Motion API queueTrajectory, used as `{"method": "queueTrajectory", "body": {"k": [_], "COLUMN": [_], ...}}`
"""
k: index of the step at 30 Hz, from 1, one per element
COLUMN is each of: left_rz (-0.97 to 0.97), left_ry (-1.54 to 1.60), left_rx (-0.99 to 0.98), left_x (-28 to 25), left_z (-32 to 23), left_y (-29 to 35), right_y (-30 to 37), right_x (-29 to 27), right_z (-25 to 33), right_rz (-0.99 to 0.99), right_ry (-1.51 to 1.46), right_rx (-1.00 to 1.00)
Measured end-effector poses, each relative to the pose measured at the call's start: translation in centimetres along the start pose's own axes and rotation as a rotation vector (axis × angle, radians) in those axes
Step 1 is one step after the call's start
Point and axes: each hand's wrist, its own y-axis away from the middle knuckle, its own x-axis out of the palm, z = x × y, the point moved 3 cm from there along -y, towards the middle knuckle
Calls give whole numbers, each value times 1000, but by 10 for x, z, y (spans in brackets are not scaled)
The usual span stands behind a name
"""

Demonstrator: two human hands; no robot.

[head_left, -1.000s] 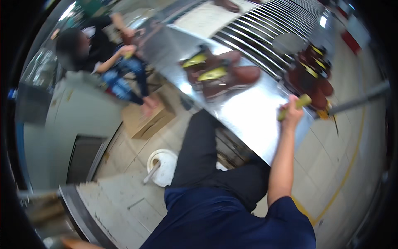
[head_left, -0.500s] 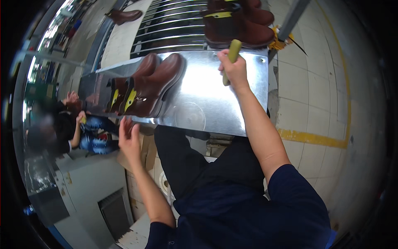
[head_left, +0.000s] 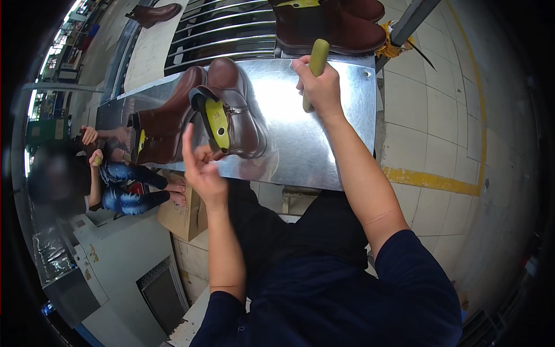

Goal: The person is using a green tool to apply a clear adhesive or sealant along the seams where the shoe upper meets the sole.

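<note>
My right hand (head_left: pixel 321 89) is wrapped round a short olive-green rod with rounded ends (head_left: pixel 318 58), held above the metal table (head_left: pixel 295 156). My left hand (head_left: pixel 205 176) is by the near side of a brown ankle boot (head_left: pixel 245 130), index finger stretched out and the other fingers partly bent. This boot stands with its opening towards me, showing a yellow-green lining. I cannot tell whether the fingertips touch it. Beside it on the left, a matching brown boot (head_left: pixel 165 118) lies on its side.
More brown boots (head_left: pixel 329 32) stand at the far right by a metal post (head_left: pixel 413 23). Behind the table run metal rollers (head_left: pixel 222 32), with a single boot (head_left: pixel 153 14) beyond. A co-worker (head_left: pixel 124 182) sits at the left, holding a similar rod. A cardboard box (head_left: pixel 185 217) stands below.
The right-hand boot of the pair has swung from its side to upright, moving apart from the other. My left hand has risen and moved right. My right hand still grips the rod.
</note>
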Motion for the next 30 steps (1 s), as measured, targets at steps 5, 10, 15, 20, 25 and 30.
{"method": "queueTrajectory", "body": {"k": [5, 10, 15, 20, 25, 30], "left_rz": [37, 44, -202, 66, 417, 140], "left_ry": [478, 64, -115, -537, -782, -23], "left_rx": [-99, 8, 76, 344, 333, -119], "left_x": [24, 78, 67, 25, -32, -76], "left_z": [36, 4, -35, -79, -90, -24], "left_y": [-66, -75, -8, 53, 67, 73], "right_y": [1, 1, 1, 2, 3, 5], "right_x": [0, 0, 1, 0, 0, 2], "right_z": [2, 5, 5, 3, 6, 5], "right_rz": [-4, 0, 9, 2, -10, -2], "right_ry": [2, -18, -21, -2, 8, -13], "right_rx": [-14, 2, -25, -15, 17, 22]}}
